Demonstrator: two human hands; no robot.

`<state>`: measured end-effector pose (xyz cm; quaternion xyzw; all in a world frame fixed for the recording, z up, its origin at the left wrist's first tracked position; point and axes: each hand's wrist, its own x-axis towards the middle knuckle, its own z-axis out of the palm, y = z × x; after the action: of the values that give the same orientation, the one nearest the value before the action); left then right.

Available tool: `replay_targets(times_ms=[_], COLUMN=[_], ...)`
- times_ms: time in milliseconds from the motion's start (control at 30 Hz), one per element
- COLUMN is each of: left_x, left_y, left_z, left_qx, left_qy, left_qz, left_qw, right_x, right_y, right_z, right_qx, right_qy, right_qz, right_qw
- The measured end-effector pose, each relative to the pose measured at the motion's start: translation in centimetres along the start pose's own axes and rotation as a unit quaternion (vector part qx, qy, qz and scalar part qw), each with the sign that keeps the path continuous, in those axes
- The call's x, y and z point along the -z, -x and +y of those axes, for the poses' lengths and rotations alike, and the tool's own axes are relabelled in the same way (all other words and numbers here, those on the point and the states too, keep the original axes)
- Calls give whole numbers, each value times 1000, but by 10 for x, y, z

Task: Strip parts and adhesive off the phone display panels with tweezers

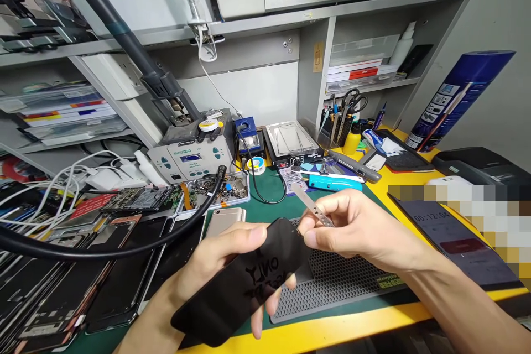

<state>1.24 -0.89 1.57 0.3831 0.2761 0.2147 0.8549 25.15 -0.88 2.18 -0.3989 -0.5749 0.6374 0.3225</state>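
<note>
A black smartphone with handwriting on its dark face lies tilted in my left hand. My left thumb presses its upper edge, and the fingers wrap underneath. At the phone's top right corner is my right hand, its fingers closed around a thin metal pry blade with holes along it. The blade points up and to the left, away from the phone. My right thumb and fingertips also meet at the phone's corner; whether they pinch some small part there, I cannot make out. Below both hands lies a grey perforated mat.
Disassembled phones line the left side, with a black hose arching over them. A hot-air station and a heating plate stand behind. A phone showing a timer lies right, below a blue spray can.
</note>
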Motion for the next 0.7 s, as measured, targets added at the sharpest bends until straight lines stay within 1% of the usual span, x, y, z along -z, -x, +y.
replay_targets(times_ms=[167,300,467,567,633,700], left_x=[-1,-2,-7,-9,-11,-12], left_y=[0,2,6,7,6,6], left_z=[2,5,-2,-4,-2,0], left_qx=[-9,-6,-32,-43,-60,-87], left_qy=[-27,-49,-79,-118,-149,-187], left_qz=[-8,-11,41,59,62,60], left_qw=[1000,999,995,990,985,977], right_x=[1,1,0,-1,-1,0], right_y=[0,0,1,2,2,2], right_z=[0,-1,-2,-1,-1,-1], right_qx=[-21,-9,34,46,58,68], right_qy=[-44,-41,-1,-5,-27,-40], right_qz=[-12,-14,-3,1,13,52], right_qw=[999,999,999,999,998,996])
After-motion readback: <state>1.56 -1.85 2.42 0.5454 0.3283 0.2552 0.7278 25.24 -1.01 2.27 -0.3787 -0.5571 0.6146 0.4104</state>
